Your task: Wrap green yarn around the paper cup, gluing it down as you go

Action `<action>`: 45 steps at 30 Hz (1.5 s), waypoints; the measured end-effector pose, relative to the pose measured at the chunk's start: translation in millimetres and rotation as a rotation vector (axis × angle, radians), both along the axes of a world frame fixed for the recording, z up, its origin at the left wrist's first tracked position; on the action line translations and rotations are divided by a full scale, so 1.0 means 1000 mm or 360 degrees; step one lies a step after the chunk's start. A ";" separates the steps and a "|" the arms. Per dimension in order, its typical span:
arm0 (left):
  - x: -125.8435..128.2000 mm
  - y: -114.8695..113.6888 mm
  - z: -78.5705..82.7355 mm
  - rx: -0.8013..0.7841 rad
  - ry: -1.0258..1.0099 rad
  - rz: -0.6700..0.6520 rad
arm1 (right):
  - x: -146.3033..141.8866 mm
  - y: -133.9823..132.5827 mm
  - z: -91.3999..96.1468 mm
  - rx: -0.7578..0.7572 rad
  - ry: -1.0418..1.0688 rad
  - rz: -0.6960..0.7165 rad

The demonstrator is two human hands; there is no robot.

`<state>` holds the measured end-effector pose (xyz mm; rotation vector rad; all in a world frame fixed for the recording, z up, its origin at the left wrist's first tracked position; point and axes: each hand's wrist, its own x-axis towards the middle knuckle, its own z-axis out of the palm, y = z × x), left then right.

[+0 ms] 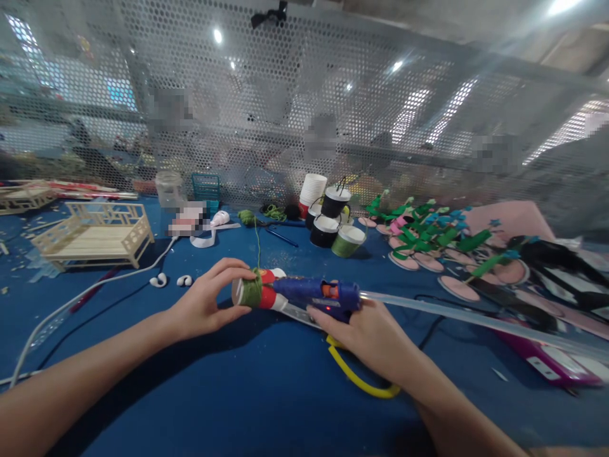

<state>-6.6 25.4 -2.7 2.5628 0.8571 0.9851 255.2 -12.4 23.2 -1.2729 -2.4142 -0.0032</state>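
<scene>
My left hand point(204, 301) is closed around a small paper cup point(254, 292) lying on its side, red and white, partly wrapped in green yarn. A strand of that yarn runs up to a green yarn ball point(246, 217) further back. My right hand point(366, 333) grips a blue hot glue gun point(323, 296) with an orange trigger. Its nozzle points left and touches the cup. A clear glue stick point(428, 308) juts out of the gun's back toward the right.
The blue table point(238, 393) holds a wooden stick model bench point(95, 238), finished yarn-wrapped cups point(333, 225), stacked white cups point(313, 188), pink discs with green foam flowers point(428, 241), white earbuds point(171, 280), a yellow cord point(356, 377) and a perforated metal screen point(304, 114) behind.
</scene>
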 end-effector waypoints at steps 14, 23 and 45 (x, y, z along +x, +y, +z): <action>0.000 0.001 -0.003 -0.0161 -0.0165 0.0081 | 0.003 -0.002 -0.003 0.0155 -0.0071 0.0138; 0.000 0.000 0.000 -0.0072 -0.0136 0.0063 | -0.005 -0.001 -0.008 -0.0154 0.0211 -0.0151; 0.000 -0.003 -0.002 0.0289 0.0161 -0.0143 | 0.008 0.004 -0.009 0.0344 -0.0271 0.0189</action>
